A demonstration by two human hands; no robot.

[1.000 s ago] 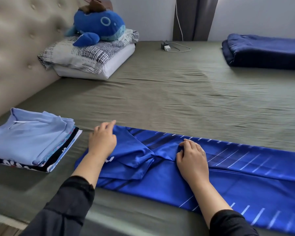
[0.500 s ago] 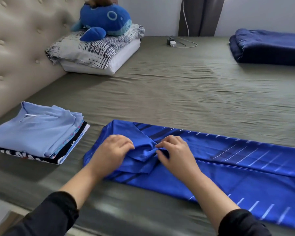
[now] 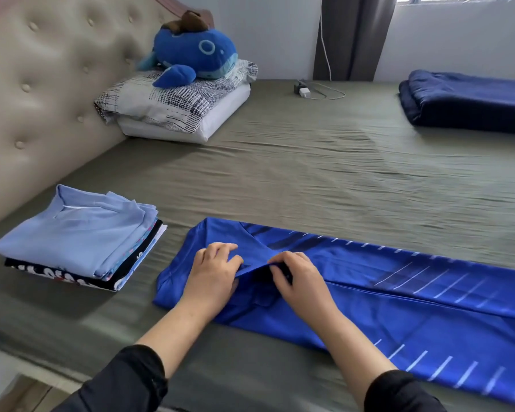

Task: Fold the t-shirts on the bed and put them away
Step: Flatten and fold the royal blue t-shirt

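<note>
The shiny royal-blue striped t-shirt point(image 3: 369, 286) is mid-fold: my left hand point(image 3: 213, 278) and right hand point(image 3: 299, 278) pinch its sleeve flap between them, which I judge needs tucking flat next.

Both forearms reach forward from black sleeves, converging. The left hand point(image 3: 213, 275) and right hand point(image 3: 298, 276) lie palm down, nearly touching, fingers curled and pinching a fold of cloth between them.
</note>
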